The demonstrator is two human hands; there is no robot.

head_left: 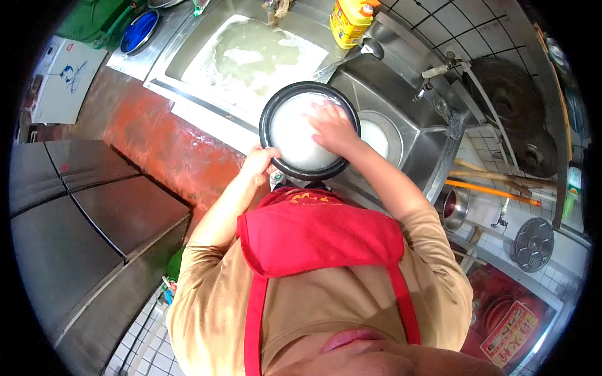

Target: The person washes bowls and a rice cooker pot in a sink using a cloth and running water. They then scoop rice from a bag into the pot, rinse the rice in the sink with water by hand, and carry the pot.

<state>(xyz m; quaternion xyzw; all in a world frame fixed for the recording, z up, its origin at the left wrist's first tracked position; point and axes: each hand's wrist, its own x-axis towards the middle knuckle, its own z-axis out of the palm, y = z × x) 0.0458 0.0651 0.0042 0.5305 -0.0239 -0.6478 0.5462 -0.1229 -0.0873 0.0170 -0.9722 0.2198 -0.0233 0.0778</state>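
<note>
A round black-rimmed pot (264, 125) with a whitish inside is held in front of my body, over the near edge of the sinks. My left hand (259, 164) grips its rim at the lower left, thumb on top and fingers underneath. Inside the pot, my right hand (334, 128) lies against the cloudy white contents, fingers stretched out and somewhat apart. Below and to the right of the pot, a round metal bowl (396, 139) with something white in it sits in the smaller sink (401, 94).
The large sink (188, 59) holds murky, foamy water. A yellow jug (350, 24) stands at its back corner, near a ladle (372, 47). Taps (424, 89) are at the right. A blue-filled bowl (139, 31) sits at the far left; dark cabinets (125, 213) stand left.
</note>
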